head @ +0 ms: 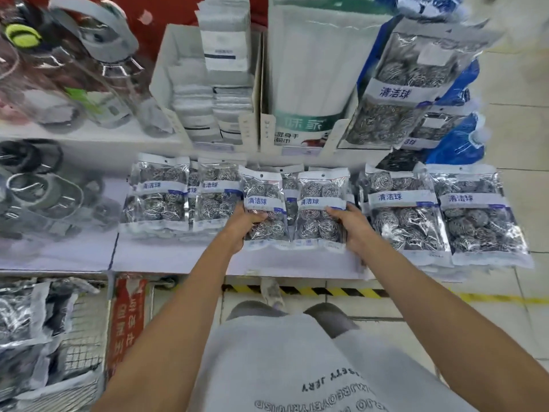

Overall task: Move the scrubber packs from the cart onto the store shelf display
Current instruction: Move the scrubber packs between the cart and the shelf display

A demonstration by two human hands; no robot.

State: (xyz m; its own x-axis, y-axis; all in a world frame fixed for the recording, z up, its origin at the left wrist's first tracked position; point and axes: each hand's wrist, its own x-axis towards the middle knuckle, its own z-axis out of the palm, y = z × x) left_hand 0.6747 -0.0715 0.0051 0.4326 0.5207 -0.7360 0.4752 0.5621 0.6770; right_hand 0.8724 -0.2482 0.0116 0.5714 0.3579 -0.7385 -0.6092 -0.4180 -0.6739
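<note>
The left hand [242, 230] is gripping a clear plastic scrubber pack with a white-and-blue label band [263, 208] along its left edge, thumb curling over the front while the other fingers are lying hidden behind it. The right hand [353, 226] is gripping a matching second pack [320, 209] along its right edge, its fingers likewise tucked out of sight. Both packs are sitting side by side, just above or on the pale lower shelf [166, 257]; whether they are touching it cannot be told. More scrubber packs are lying in overlapping rows to the left [162, 194] and right [475, 215], the rear ones mostly covered. At the lower left, the wire-mesh cart [80, 346] is being cut off by the frame edge, holding blurred packs [20, 316]. On the upper shelf, a standing pack [395, 84] is leaning beside a white cardboard display box [178, 63], its print too smeared to read.
</note>
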